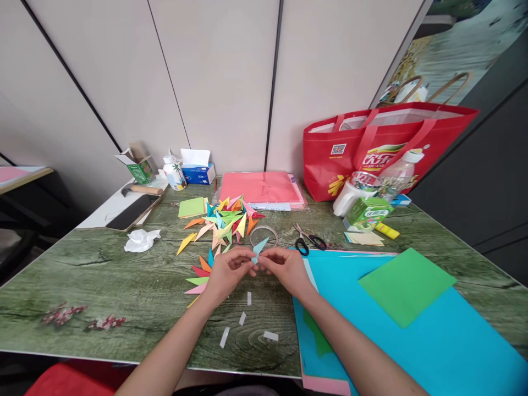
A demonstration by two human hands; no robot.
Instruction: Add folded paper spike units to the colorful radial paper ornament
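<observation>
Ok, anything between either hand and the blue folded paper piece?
Nothing visible. The left hand and right hand both pinch the blue paper piece. The tape ring lies just behind it, the scissors to the right; neither is between.

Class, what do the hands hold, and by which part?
A light blue folded paper point, pinched at its lower end by the left hand and right hand.

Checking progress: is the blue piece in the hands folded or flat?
Folded: the blue piece is a narrow pointed dart, pinched between left hand and right hand.
</observation>
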